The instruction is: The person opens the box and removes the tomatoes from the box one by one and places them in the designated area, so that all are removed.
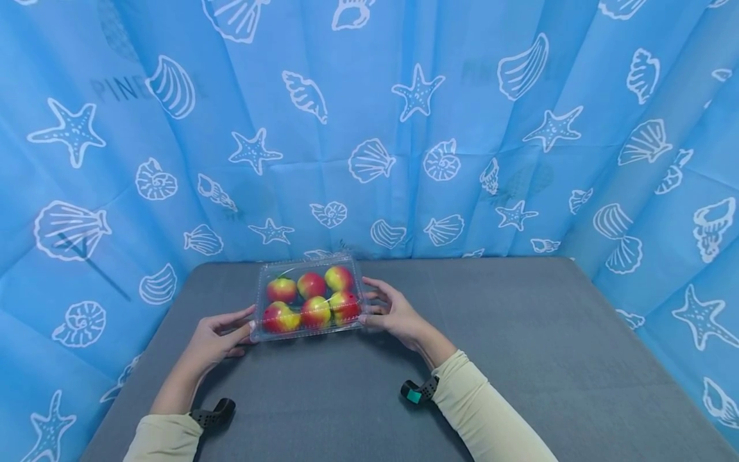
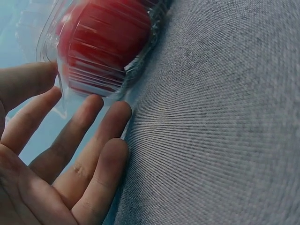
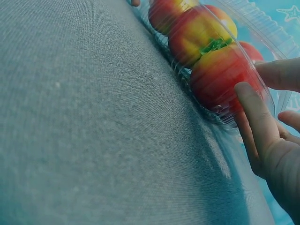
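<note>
A clear plastic fruit box (image 1: 308, 332) sits near the table's far edge, left of centre. Inside are several red-and-yellow apple-like fruits (image 1: 315, 312), in two rows. My left hand (image 1: 213, 340) holds the box's left end; in the left wrist view its thumb (image 2: 28, 82) and index finger pinch the thin plastic lip, while the other fingers spread below. At the opposite end, my right hand (image 1: 401, 316) grips the box, with its thumb (image 3: 255, 110) against the front side and fingers behind. Whether the lid is fastened cannot be made out.
The grey cloth-covered table (image 1: 491, 359) stretches toward me and to the right. Behind it and at both sides hangs a blue curtain (image 1: 404, 141) with white shells and starfish. Dark bands (image 1: 418, 391) circle both wrists.
</note>
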`<state>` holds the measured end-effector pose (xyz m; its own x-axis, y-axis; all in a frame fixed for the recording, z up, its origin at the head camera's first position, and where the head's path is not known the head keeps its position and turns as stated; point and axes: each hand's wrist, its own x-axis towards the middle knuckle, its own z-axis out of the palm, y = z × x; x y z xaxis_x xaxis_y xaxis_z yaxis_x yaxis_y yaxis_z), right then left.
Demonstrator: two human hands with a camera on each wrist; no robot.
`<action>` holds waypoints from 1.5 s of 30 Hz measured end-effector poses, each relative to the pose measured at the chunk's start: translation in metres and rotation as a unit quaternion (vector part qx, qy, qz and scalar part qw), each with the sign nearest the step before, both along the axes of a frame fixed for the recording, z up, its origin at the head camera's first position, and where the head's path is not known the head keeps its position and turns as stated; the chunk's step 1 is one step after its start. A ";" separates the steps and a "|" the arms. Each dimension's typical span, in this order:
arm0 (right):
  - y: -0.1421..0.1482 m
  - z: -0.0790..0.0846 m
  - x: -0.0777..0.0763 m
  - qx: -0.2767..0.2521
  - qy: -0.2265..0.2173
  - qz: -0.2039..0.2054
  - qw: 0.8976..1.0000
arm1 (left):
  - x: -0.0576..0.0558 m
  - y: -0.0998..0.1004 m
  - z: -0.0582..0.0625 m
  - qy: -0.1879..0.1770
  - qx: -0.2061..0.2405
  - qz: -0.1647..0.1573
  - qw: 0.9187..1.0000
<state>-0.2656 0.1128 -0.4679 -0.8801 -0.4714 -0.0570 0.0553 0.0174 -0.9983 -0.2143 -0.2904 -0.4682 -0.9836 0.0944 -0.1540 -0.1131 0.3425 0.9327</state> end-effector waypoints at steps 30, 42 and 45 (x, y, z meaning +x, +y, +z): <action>-0.002 0.000 -0.001 0.010 0.005 -0.004 1.000 | 0.002 0.006 0.007 0.029 -0.067 0.004 0.997; -0.001 0.002 0.000 0.014 0.010 -0.004 1.000 | 0.000 0.005 0.006 0.020 -0.057 0.001 0.998; -0.002 0.000 0.000 0.013 0.013 0.000 1.000 | 0.000 0.003 0.003 0.005 -0.029 0.005 1.000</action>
<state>-0.2661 0.1108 -0.4677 -0.8814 -0.4700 -0.0469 0.0296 0.0442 -0.9986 -0.2147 -0.2877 -0.4655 -0.9860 0.0754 -0.1489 -0.1075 0.3955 0.9122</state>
